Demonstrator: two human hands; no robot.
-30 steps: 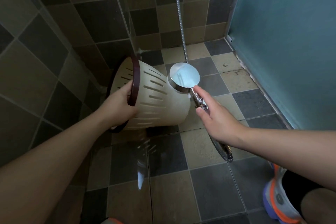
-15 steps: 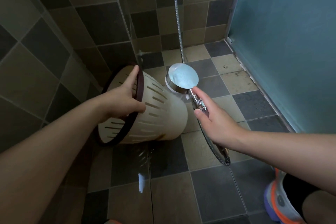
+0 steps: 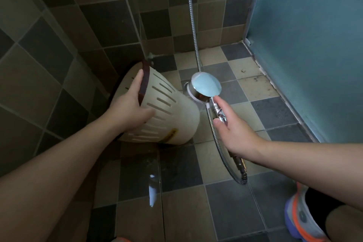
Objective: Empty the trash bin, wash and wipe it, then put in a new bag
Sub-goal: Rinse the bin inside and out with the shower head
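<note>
A cream slotted trash bin [image 3: 172, 114] with a dark brown rim lies tilted on its side, mouth facing left toward the wall. My left hand [image 3: 129, 108] grips its rim, fingers inside and thumb across the outer wall. My right hand [image 3: 233, 129] holds the chrome handle of a shower head [image 3: 206, 87], whose round face points down at the bin's base end. The metal hose [image 3: 218, 143] loops under my right wrist and rises up the back wall.
Tiled walls close in on the left and back. A frosted blue-green glass panel [image 3: 306, 45] stands at right. The floor tiles [image 3: 176, 198] are wet, with a bright puddle glint. My shoe [image 3: 300, 220] shows at the bottom right.
The bin has been turned in my left hand, its mouth now facing more toward the left wall; my grip shifted along the rim. The shower head stays by the bin's base.
</note>
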